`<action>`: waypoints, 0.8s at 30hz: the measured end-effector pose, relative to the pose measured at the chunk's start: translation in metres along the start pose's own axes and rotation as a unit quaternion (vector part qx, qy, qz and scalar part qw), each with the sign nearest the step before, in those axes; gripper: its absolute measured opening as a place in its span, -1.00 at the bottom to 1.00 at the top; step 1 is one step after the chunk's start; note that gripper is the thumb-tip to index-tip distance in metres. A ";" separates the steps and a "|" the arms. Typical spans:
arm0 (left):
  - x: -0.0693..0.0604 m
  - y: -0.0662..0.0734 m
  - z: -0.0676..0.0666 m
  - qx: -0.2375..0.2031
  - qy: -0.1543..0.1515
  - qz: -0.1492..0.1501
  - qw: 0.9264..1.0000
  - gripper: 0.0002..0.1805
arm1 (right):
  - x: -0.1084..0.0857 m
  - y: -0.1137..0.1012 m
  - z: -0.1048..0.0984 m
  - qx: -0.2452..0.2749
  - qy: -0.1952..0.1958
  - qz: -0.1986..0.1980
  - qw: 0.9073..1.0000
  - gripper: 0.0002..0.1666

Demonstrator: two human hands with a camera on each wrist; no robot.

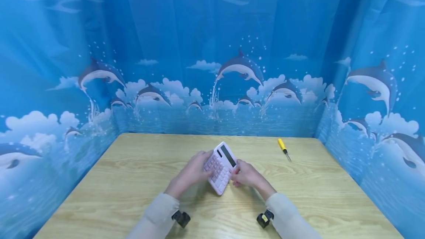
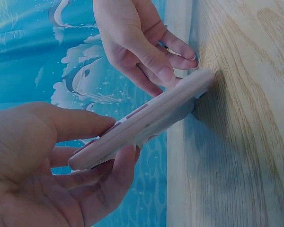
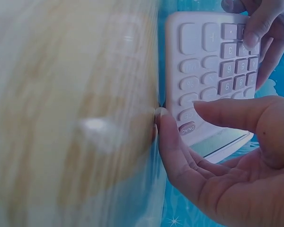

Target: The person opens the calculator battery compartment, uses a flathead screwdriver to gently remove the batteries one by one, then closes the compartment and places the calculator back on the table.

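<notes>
1. The calculator (image 1: 221, 169) is in the air over the middle of the bench (image 1: 146, 158), tilted, its keys and display in sight; I cannot tell whether its lowest edge touches the wood.
2. The left hand (image 1: 196, 168) grips the calculator's left side, thumb over the keys and fingers behind the back.
3. The right hand (image 1: 248, 175) is at the calculator's right side, fingers loosely bent. In the right wrist view its thumb and fingers stand apart, near the ON/AC key; I cannot tell whether they touch the case.
4. A screwdriver (image 1: 283, 148) with a yellow handle lies on the bench, to the right of the hands and well apart from them, shaft pointing to the near side.
5. Both forearms wear pale sleeves (image 1: 159, 207), with a small black camera (image 1: 180, 218) at each wrist.
6. A blue dolphin curtain (image 1: 199, 21) stands behind the bench and along both sides.
</notes>
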State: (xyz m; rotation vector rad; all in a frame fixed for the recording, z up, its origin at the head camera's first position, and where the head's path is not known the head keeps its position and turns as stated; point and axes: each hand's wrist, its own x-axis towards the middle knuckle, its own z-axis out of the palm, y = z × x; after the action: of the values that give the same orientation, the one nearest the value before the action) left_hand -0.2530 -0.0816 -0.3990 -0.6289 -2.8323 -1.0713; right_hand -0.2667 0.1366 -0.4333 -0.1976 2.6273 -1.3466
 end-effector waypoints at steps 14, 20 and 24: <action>0.000 0.003 0.003 -0.020 0.000 -0.009 1.000 -0.16 | 0.005 0.007 0.001 0.023 0.001 0.001 1.000 -0.54; 0.000 0.005 0.002 -0.021 0.010 -0.016 1.000 -0.20 | 0.006 0.007 -0.002 0.031 -0.007 -0.001 0.999 -0.17; -0.001 0.006 0.002 -0.017 0.017 -0.009 1.000 -0.27 | 0.005 0.006 -0.001 0.037 -0.010 -0.001 0.999 -0.17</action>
State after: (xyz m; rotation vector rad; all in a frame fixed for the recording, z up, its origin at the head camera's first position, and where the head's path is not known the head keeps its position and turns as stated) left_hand -0.2500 -0.0771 -0.3969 -0.5842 -2.8025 -1.1232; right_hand -0.2721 0.1402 -0.4378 -0.2017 2.5572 -1.4308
